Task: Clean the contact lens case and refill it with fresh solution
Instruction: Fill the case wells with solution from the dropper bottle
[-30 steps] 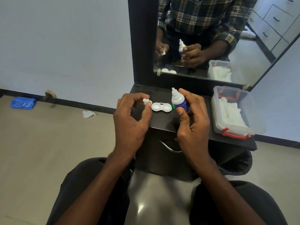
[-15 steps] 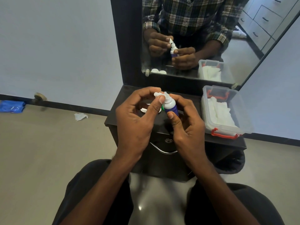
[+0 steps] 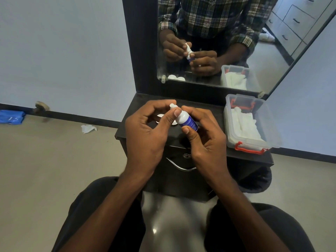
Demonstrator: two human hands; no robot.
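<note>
— Moved since a second ago? Left hand [image 3: 145, 131] brought over from beside the lens case to the top of the solution bottle [image 3: 187, 120], cap [image 3: 173, 106] now seated on the nozzle instead of held apart.

— And the grip there? Pinching the cap between thumb and fingertips, hands close together above the dark cabinet top [image 3: 138, 131].

— Right hand [image 3: 205, 142]? Wrapped round the bottle's blue-labelled body, thumb pressed on the near side, bottle tilted with its nozzle pointing up and to the left.

— Lens case [image 3: 160, 116]? Lying on the cabinet top beneath the hands, mostly hidden; only white slivers visible between the fingers. Possibly both wells uncovered, judging by the reflection, but too obscured to say for sure.

— Anything else on the top? Clear plastic box [image 3: 272, 131] with red latches at the right edge, white tissues [image 3: 241, 124] inside, well apart from the bottle.

— Behind? Mirror [image 3: 209, 42] in a black frame, showing the same two hands on the bottle and a checked shirt.

— On the floor? Crumpled white paper [image 3: 88, 128] near the skirting, blue packet [image 3: 11, 116] far left by the wall.
</note>
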